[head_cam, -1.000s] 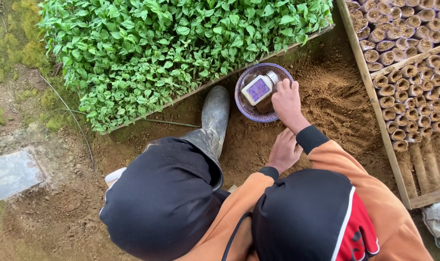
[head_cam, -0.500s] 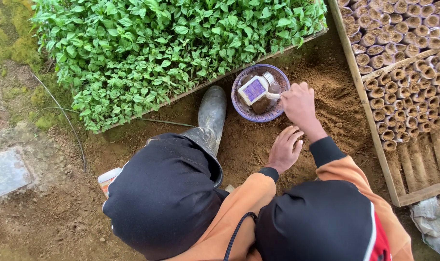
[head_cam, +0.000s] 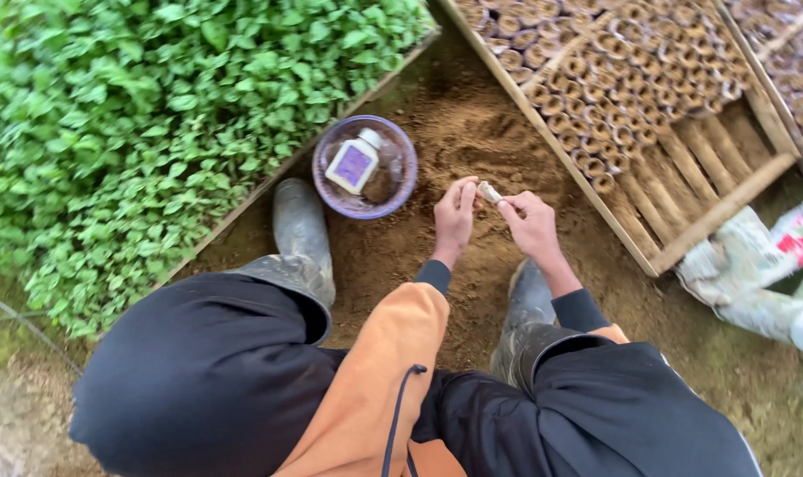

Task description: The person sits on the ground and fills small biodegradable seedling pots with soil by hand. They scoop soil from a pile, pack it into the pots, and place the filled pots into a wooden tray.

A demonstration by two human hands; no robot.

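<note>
Your right hand point(head_cam: 532, 225) pinches a small pale roll point(head_cam: 488, 192) at its fingertips, and your left hand point(head_cam: 455, 215) meets it with fingers closed on the roll's other end, above bare soil. Just left sits a purple bowl point(head_cam: 402, 182) holding a white bottle point(head_cam: 354, 162); seedlings point(head_cam: 136, 115) lie beyond, and a wooden tray point(head_cam: 684, 168) of rolls lies right.

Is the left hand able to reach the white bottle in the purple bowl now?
Probably yes: the left hand is near the purple bowl, the white bottle lies uncovered, but its fingers touch a small roll.
</note>
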